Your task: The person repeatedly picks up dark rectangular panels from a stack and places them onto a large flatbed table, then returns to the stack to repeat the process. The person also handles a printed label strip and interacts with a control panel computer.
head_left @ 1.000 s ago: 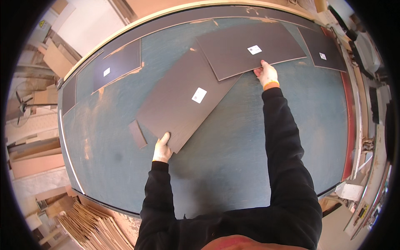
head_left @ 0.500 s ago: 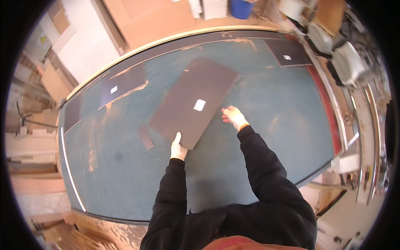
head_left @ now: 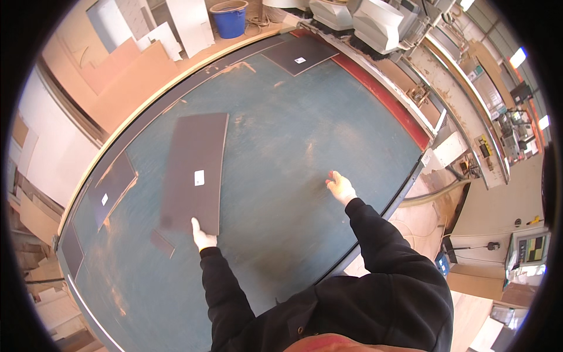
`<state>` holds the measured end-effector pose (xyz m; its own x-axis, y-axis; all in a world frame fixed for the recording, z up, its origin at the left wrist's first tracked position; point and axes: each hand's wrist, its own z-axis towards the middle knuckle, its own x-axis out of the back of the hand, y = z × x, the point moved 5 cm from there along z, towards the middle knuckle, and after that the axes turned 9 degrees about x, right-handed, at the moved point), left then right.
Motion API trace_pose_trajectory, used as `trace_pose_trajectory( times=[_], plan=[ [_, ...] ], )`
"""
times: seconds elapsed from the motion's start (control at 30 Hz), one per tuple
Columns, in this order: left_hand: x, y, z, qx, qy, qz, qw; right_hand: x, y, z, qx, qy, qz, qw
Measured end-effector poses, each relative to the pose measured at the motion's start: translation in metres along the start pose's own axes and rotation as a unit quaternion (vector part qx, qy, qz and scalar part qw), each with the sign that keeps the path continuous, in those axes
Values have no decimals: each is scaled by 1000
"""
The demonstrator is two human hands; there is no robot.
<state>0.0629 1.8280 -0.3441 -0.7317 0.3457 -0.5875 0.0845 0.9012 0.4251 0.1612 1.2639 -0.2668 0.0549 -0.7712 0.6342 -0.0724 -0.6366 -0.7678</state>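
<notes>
My left hand [head_left: 203, 237], in a pale glove, grips the near edge of a long dark brown board [head_left: 190, 146], its thumb on top. The board bears a small white label [head_left: 199, 178] and is over the blue-green table top [head_left: 275, 152]; whether it rests flat I cannot tell. Its near left corner partly covers a small brown strip [head_left: 163, 243]. To the right, my right hand [head_left: 342, 188] hovers over the table apart from the board. Its glove leaves reddish fingertips bare; the fingers are loosely bent, with nothing in them.
Another labelled dark board [head_left: 299, 54] lies at the far right corner, beside a red strip [head_left: 384, 102]. Dark labelled pieces [head_left: 114, 188] lie along the left edge. Beyond the table stand a blue bucket [head_left: 229, 20] and leaning panels; machinery with a rail [head_left: 463, 88] lines the right.
My view has turned to the right. The long board has swung from slanting to nearly straight away from me, my left hand still on it. My right hand has moved further from the board.
</notes>
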Motion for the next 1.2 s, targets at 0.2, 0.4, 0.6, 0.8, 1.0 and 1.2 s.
trace_pose_trajectory(
  times=[0.2,0.4,0.6,0.8,1.0,1.2],
  plan=[
    [-11,5,-12,-73,62,61,994,45,20,169,89,61,-130,986],
    [-29,5,-19,-122,132,102,979,70,10,369,72,72,-143,984],
    [-25,10,-24,-91,242,124,958,82,-2,552,8,116,-241,963],
    [-30,9,-26,-110,295,134,939,64,-2,653,-114,275,-99,949],
    [-57,2,-22,-137,269,124,945,62,5,671,-121,379,86,913],
    [-46,10,-21,-174,251,189,933,43,-13,691,410,42,-123,903]
  ],
)
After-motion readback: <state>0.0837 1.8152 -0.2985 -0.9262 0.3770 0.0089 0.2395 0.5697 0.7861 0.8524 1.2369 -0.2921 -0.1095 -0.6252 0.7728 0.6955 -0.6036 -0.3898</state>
